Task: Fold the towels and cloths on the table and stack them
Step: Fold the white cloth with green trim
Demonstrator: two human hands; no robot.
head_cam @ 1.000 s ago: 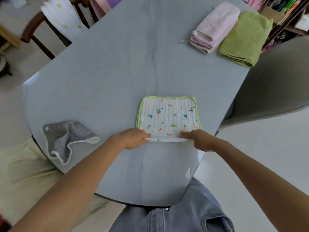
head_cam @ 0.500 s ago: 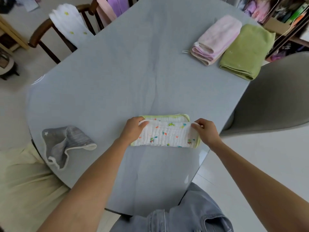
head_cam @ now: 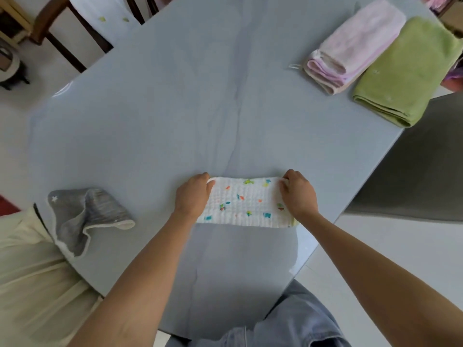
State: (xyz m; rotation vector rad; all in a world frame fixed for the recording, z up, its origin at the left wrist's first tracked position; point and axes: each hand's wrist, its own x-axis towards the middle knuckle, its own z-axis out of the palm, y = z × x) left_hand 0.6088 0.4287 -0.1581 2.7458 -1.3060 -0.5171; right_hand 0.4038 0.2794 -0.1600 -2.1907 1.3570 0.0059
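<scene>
The folded cloth (head_cam: 244, 202) is laid with its long axis running side to side, each far corner pinched by a hand, left (head_cam: 193, 196) and right (head_cam: 298, 195).

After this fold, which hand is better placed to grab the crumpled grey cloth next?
Probably the left hand. The crumpled grey cloth lies on its side of the white speckled cloth; the right hand would have to cross over.
</scene>
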